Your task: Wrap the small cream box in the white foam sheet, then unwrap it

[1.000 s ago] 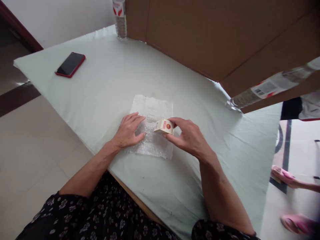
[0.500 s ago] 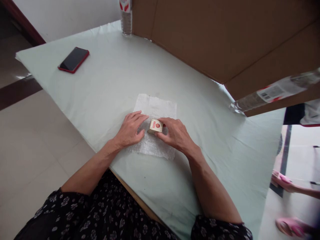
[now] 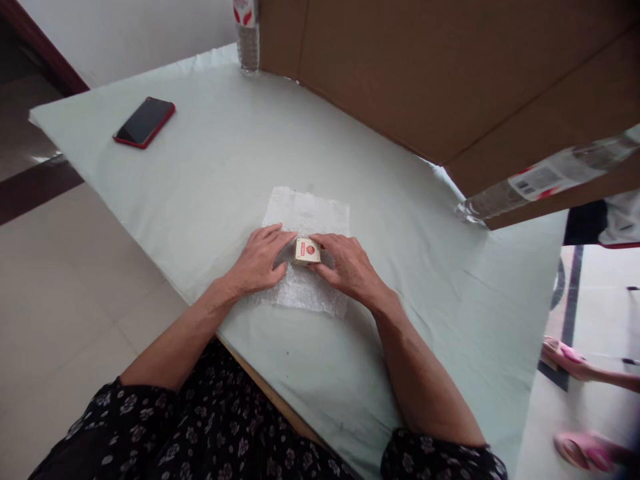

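A small cream-coloured box [image 3: 307, 251] with red printing on top sits on a sheet of bubble wrap [image 3: 310, 293]. My right hand [image 3: 347, 267] grips it at the right end, fingers on the far side and thumb on the near side. To the left of the box, my left hand [image 3: 260, 260] rests over the wrap with thumb and fingers apart. Its index fingertip comes close to the box's far left corner; whether it touches I cannot tell. The wrap lies flat, and its left part is partly covered by my left hand.
A phone in a red case [image 3: 145, 123] lies at the far left of the cloth-covered table [image 3: 225, 153]. Behind stands a large cardboard panel [image 3: 380, 73] with plastic bottles [image 3: 247, 47] at its edges. A person's feet in pink slippers [image 3: 583, 450] show at right.
The small box has turned slightly and now lies straighter, in my right hand's grip. My left hand has hardly moved. The whole view has shifted a little.
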A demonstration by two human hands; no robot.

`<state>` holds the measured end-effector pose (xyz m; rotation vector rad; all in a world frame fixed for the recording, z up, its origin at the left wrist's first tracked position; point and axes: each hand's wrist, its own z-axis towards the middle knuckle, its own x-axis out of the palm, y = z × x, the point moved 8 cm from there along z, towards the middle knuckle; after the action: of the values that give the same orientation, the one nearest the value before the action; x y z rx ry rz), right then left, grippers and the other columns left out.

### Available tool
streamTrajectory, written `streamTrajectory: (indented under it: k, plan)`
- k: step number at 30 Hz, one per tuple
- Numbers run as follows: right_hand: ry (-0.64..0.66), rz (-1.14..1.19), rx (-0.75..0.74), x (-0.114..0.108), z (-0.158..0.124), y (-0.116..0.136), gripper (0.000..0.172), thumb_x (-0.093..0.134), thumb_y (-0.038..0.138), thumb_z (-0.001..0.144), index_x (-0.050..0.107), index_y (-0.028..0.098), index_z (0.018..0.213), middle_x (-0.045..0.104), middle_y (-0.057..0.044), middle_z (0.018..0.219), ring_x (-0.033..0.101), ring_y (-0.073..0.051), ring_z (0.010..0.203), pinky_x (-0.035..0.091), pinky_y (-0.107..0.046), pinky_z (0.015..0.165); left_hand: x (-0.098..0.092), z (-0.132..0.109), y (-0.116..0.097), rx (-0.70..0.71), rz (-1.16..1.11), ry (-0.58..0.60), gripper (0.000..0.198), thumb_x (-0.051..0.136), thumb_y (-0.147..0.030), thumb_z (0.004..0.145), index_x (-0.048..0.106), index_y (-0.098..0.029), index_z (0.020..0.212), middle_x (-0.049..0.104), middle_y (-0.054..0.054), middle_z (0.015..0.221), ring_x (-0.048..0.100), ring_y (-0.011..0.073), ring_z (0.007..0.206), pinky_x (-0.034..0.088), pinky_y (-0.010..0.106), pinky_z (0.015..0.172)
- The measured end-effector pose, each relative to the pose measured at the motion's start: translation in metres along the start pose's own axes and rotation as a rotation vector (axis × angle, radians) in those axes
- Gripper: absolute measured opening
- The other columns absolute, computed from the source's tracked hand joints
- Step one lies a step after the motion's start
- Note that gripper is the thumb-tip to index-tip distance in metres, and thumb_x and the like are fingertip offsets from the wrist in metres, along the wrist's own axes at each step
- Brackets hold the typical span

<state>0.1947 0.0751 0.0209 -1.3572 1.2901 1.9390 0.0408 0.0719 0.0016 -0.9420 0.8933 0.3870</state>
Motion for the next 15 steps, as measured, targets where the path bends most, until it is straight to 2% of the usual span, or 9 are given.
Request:
streamTrajectory:
  k: [7,15]
  plan:
    - [-0.046,0.055,0.006,0.0021,-0.0009,-0.0046,0.045,0.063,0.03,0.087,0.057,0.026,0.132,0.072,-0.009,0.121,0.066,-0.029,0.106,0.046,-0.044,0.091,0.0006,0.0004,0.001,-0.011,0.007,0.01,0.063,0.055,-0.015,0.078,0.052,-0.018,0.14,0.064,0.012,0.136,0.046,0.032,0.141,0.036,0.053,0.116]
    - [-0.031,0.062,0.031,0.0062,-0.001,-0.0067,0.047,0.064,0.031,0.087,0.057,0.025,0.132,0.07,-0.01,0.125,0.065,-0.03,0.112,0.047,-0.046,0.093,0.0006,0.0004,0.0013,-0.002,0.017,0.01,0.062,0.055,-0.016,0.077,0.052,-0.015,0.139,0.064,0.015,0.136,0.048,0.0331,0.139,0.038,0.053,0.115]
